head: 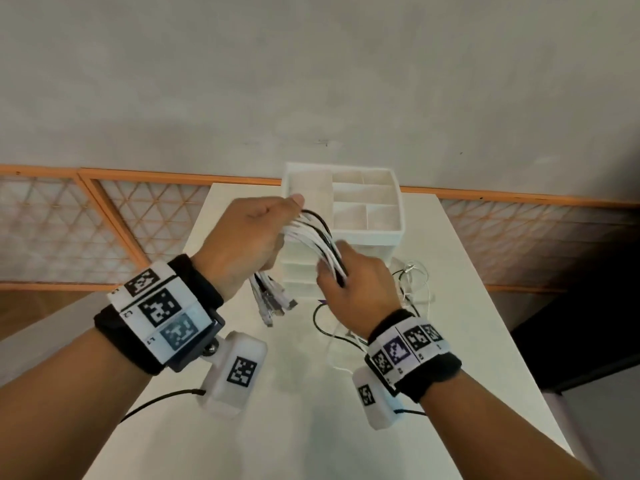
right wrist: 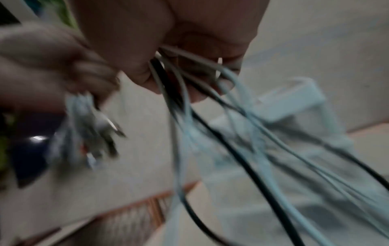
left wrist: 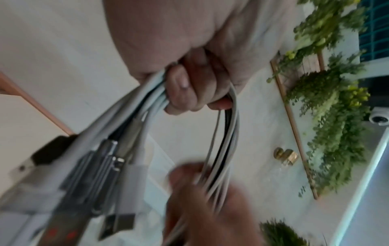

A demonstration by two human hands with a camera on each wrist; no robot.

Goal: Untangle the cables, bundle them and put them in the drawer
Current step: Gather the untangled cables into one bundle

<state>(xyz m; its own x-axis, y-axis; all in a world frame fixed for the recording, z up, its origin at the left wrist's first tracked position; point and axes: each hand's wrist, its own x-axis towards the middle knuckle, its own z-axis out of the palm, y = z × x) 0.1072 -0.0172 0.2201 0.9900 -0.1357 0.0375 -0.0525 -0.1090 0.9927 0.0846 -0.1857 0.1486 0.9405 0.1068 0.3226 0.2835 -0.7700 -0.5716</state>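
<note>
Both hands, left and right, grip cables; plug ends sharp only at left wrist.

hands: 2 | cable bundle: 1 | drawer organizer: 1 | table: 1 | wrist cameras: 2

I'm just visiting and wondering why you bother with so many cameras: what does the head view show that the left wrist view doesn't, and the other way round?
Only the head view shows the white drawer organiser on the table, loose cables lying beside it, and both wrist bands.

Only the left wrist view shows the fingers curled round the strands from below, the plug ends close up, and greenery on a wall.

Both show the left hand and right hand holding the same bundle of white and black cables.
</note>
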